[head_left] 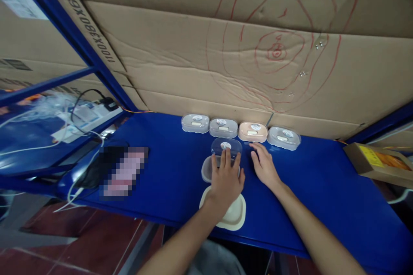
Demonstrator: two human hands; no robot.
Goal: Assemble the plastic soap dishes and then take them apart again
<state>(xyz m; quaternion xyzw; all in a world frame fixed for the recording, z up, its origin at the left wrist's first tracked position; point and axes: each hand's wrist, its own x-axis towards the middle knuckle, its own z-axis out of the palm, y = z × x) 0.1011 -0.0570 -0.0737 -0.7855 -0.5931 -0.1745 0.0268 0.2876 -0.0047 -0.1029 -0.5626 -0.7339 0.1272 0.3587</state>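
My left hand (225, 180), fingers spread, is over a pale translucent box part (206, 169), its fingertips near a clear lid (226, 144) with a round sticker. Whether the hand presses on the part or hovers is hard to tell. Below the wrist is a cream tray (237, 217), partly hidden by the hand and forearm. My right hand (265, 166) rests at the right of the lid, fingers apart, holding nothing. Behind both hands stand closed boxes in a row: a grey one (195, 123), another grey one (223, 128), a peach one (253, 132) and a third grey one (284, 138).
Blue table (167, 172) with a cardboard wall (180, 51) behind it. A black item (97, 167) and a blurred pink item (125, 172) lie at the left, near white cables and a power strip (87, 124). An open cardboard box (380, 165) sits at the right edge.
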